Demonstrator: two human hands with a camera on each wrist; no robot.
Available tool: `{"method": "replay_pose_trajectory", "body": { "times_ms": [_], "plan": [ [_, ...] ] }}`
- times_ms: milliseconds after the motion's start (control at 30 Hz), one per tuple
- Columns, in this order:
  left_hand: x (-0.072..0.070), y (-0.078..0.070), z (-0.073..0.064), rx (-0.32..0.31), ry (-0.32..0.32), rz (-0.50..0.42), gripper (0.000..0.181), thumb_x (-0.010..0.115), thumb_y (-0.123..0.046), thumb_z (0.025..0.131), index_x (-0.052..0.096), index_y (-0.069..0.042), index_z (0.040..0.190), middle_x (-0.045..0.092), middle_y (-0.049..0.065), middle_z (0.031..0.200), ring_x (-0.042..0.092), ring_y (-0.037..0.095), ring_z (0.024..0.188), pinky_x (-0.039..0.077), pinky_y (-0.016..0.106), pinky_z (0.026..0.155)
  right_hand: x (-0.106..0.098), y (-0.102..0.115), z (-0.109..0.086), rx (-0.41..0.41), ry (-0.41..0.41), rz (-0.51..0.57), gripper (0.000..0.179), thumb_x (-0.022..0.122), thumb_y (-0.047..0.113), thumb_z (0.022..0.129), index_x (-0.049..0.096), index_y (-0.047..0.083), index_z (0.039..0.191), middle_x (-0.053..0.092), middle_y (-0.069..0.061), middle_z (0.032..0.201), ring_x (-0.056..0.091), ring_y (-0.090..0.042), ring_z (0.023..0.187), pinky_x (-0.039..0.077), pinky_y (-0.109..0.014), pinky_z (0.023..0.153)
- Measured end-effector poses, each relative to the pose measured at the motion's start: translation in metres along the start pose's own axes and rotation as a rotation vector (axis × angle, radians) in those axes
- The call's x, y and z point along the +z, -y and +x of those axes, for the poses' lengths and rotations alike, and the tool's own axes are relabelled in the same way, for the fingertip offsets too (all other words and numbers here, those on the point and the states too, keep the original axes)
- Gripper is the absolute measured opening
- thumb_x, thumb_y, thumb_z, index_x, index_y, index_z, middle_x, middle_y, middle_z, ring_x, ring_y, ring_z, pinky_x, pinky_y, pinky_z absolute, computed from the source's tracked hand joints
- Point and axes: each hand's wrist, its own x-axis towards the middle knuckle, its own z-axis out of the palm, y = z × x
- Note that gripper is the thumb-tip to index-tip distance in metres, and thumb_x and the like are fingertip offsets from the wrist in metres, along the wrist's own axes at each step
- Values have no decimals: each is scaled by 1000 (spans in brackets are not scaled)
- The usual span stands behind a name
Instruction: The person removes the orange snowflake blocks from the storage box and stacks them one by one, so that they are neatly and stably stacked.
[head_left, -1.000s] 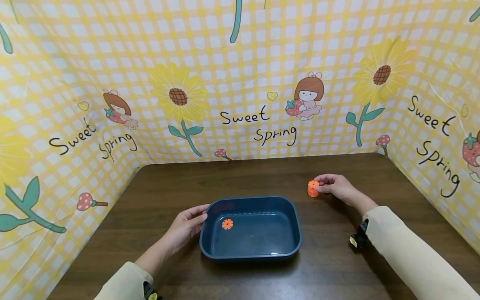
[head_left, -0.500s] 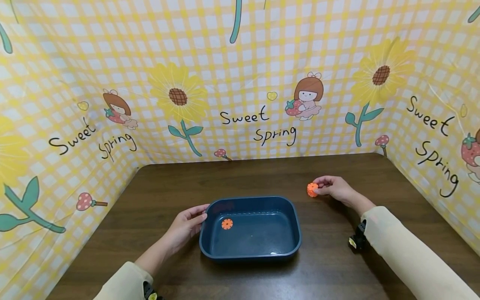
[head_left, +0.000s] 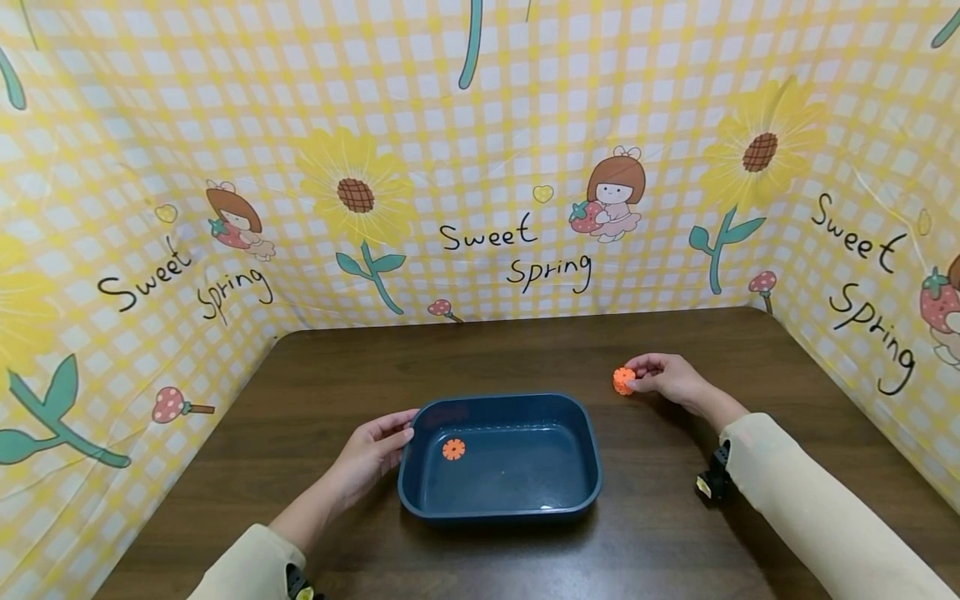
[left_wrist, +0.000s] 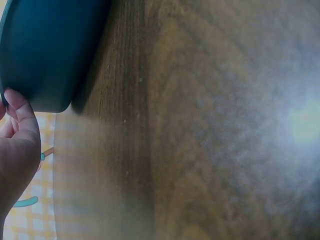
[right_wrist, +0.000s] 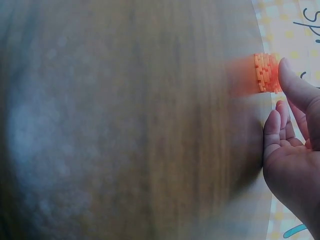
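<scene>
A dark blue rectangular tray (head_left: 502,510) sits on the table, with one orange notched plastic disc (head_left: 453,450) lying flat at its left inside. My left hand (head_left: 367,457) grips the tray's left rim between thumb and fingers; the left wrist view shows the thumb on the tray's edge (left_wrist: 50,95). To the right of the tray and farther back stands a short stack of orange notched discs (head_left: 622,382). At the upper end of this stack (right_wrist: 265,73), the thumb and forefinger of my right hand (head_left: 671,377) pinch the top disc. The forefinger is partly hidden behind the thumb.
Dark brown wooden table (head_left: 360,362) surrounds the tray. A yellow-checked cloth (head_left: 480,167) with printed flowers and lettering hangs behind the table and along both sides. A small black wrist camera (head_left: 712,485) hangs beneath the right sleeve.
My right hand has come down slightly, and the top of the orange stack now sits lower, its discs closer together. The left hand and the tray stay in place.
</scene>
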Motion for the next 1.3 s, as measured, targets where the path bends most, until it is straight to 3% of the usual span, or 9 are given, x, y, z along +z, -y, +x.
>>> {"method": "replay_pose_trajectory", "body": {
  "times_ms": [233,400,900,1300],
  "plan": [
    [1,-1,0,-7,-4,7,46,57,-10,99,45,4,141,57,15,122,60,20,104,52,30,87,1,5,-3,8,4,4,40,72,8,88,58,-9,121,56,-14,102,48,-23,87,45,-28,72],
    [1,-1,-1,0,0,0,47,56,-10,99,43,5,142,57,15,121,59,18,103,52,28,86,0,-4,2,12,-1,7,42,75,10,86,59,-6,121,56,-14,104,48,-23,89,45,-26,73],
    [1,1,0,3,-1,9,47,56,-10,100,43,5,142,56,16,123,59,18,104,51,29,87,-1,2,-3,8,15,13,46,73,13,88,57,-7,126,55,-17,111,49,-24,94,47,-26,76],
    [0,0,0,6,-2,0,47,57,-11,99,44,5,141,57,14,121,60,18,103,52,29,87,2,17,-1,-38,-81,14,52,74,20,88,56,-6,128,58,-16,112,52,-25,97,50,-30,82]
  ]
}}
